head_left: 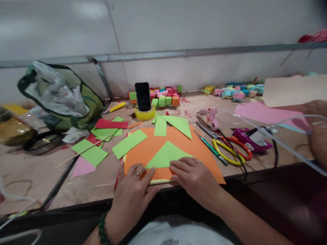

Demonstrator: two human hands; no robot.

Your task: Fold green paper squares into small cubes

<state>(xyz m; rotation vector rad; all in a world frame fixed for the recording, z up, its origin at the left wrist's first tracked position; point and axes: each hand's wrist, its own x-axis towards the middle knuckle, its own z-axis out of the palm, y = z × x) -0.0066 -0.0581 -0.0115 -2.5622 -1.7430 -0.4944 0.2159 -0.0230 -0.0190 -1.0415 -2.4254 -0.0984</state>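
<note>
A light green paper triangle (166,154) lies on a stack of coloured sheets topped by an orange sheet (204,166). My left hand (133,185), with a ring and a green bead bracelet, rests on the stack's near left part, its fingertips at the triangle's left corner. Flat over the triangle's right lower edge lie the stretched fingers of my right hand (192,178). Beyond them are a second green triangle (181,124) and a green strip (160,126). Another green rectangle (129,143) overlaps the stack's left edge.
Scissors (228,153), a green cutter (211,148) and a pink glue gun (211,115) lie right. A phone (142,97) stands in a yellow tape roll (144,113) before paper cubes (163,101). A green bag (92,109) stands left. Another person's arm (318,136) reaches in at right.
</note>
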